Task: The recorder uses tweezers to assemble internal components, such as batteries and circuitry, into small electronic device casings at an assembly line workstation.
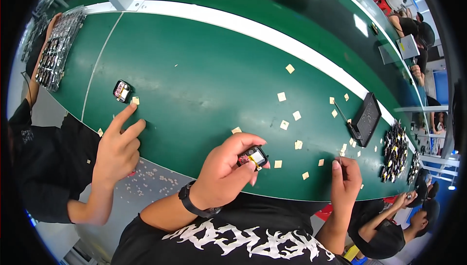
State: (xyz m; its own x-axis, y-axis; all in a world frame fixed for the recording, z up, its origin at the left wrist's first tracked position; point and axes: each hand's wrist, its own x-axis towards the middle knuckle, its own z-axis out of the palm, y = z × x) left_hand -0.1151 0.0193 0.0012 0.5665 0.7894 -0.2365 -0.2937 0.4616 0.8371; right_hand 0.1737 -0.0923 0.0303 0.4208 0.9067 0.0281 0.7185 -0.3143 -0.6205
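In my left hand [221, 170], closed with the thumb across its front, is a small black square device case [254, 157]. Its open face shows a silvery block, reddish parts and a bit of yellow. My right hand [346, 173] is pinched low over the table, among small cream-coloured squares [343, 148]. Something thin seems to stick up from its fingertips, too small to make out. More such squares [282, 96] lie scattered between and beyond my hands, and one [236, 130] sits just behind my left hand.
On the left, a co-worker's finger touches a cream square [135, 100] beside another small black device [122, 91]. A black tray [366, 119] with a thin rod stands at right, near a pile of dark devices [395, 152]. Bagged devices [61, 51] fill the far left. A white rail [233, 20] borders the green table.
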